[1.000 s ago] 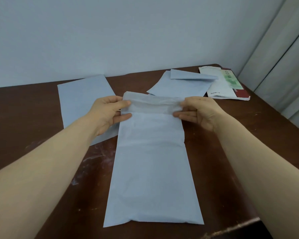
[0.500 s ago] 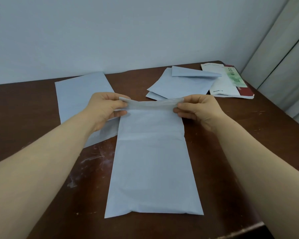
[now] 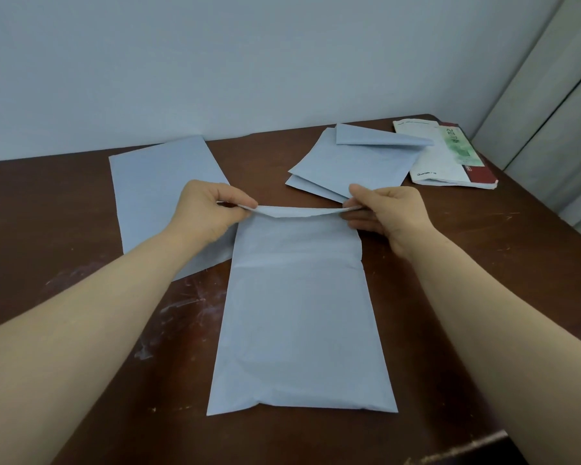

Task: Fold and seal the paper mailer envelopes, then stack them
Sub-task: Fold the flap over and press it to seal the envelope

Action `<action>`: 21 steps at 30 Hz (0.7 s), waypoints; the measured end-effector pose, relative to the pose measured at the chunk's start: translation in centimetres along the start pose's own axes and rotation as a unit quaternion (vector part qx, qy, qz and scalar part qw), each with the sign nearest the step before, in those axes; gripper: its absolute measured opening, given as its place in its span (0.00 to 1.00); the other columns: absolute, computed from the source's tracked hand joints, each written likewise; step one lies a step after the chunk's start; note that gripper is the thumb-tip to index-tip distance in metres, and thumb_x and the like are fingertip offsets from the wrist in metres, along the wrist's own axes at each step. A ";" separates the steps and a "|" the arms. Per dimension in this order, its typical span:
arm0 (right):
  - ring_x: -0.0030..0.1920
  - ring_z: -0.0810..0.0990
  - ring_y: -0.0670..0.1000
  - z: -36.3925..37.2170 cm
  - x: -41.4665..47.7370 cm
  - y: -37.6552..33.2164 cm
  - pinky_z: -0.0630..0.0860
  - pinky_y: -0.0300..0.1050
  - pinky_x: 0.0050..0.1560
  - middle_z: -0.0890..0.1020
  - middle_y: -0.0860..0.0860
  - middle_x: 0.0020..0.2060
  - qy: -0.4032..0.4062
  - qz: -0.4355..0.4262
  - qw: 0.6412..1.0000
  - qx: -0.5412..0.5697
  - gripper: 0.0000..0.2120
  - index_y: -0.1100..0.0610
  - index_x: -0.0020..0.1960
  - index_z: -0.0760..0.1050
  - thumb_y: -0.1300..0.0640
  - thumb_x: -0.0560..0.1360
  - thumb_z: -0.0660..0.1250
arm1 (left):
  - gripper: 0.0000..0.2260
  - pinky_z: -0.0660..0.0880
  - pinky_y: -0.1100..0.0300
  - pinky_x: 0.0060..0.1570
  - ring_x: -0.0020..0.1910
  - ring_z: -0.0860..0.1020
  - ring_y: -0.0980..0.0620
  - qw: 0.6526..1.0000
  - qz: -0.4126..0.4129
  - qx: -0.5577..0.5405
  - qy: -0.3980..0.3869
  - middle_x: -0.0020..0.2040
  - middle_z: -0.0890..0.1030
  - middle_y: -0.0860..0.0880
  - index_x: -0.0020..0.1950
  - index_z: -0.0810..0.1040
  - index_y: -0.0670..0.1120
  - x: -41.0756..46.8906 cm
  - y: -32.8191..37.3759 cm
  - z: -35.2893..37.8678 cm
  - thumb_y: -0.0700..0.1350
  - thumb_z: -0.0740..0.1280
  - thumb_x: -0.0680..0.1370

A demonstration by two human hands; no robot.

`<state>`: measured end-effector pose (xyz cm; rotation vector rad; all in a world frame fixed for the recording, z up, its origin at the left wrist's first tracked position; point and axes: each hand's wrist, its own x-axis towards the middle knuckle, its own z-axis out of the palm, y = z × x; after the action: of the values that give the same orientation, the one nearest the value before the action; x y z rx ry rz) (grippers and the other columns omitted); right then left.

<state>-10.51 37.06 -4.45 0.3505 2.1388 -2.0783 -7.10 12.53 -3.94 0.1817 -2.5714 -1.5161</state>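
From my head view, my left hand (image 3: 212, 213) and right hand (image 3: 388, 213) each pinch a top corner of the mailer (image 3: 302, 317) lying on the tabletop (image 3: 47, 229), and uneven pulling could, I think, crease the flap crooked.

A plain room, likely a home or small office: a scuffed dark wooden table (image 3: 64, 236) against a bare pale wall (image 3: 249, 62), booklets (image 3: 450, 152) at the far right, curtain (image 3: 550, 112) beside.
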 end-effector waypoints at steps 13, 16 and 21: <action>0.41 0.82 0.50 0.2 -0.2 1.0 0.81 0.39 0.47 0.83 0.54 0.40 0.015 -0.066 0.995 -0.071 0.10 0.56 0.41 0.80 0.70 0.67 0.73 | 0.07 0.74 0.62 0.54 0.43 0.79 0.58 0.999 0.016 0.036 -0.003 0.40 0.81 0.54 0.45 0.84 0.41 -0.1 -0.8 0.1 0.32 0.71 0.71; 0.41 0.83 0.50 0.2 -0.2 1.1 0.80 0.39 0.48 0.84 0.53 0.40 0.013 -0.068 0.995 -0.072 0.10 0.56 0.40 0.80 0.70 0.67 0.73 | 0.06 0.73 0.63 0.54 0.42 0.78 0.59 0.998 0.019 0.052 -0.009 0.41 0.82 0.50 0.45 0.84 0.41 -0.1 -0.9 0.1 0.32 0.71 0.71; 0.40 0.82 0.48 0.3 -0.2 1.1 0.80 0.36 0.46 0.83 0.52 0.39 0.013 -0.069 0.995 -0.074 0.10 0.57 0.41 0.80 0.70 0.67 0.73 | 0.06 0.73 0.64 0.54 0.44 0.79 0.55 0.996 0.026 0.081 -0.013 0.44 0.82 0.49 0.46 0.84 0.41 -0.1 -1.0 0.0 0.33 0.70 0.72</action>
<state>-10.03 36.80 -5.43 0.2195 2.3779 -1.9767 -7.01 12.08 -4.82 0.1145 -2.6972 -1.3008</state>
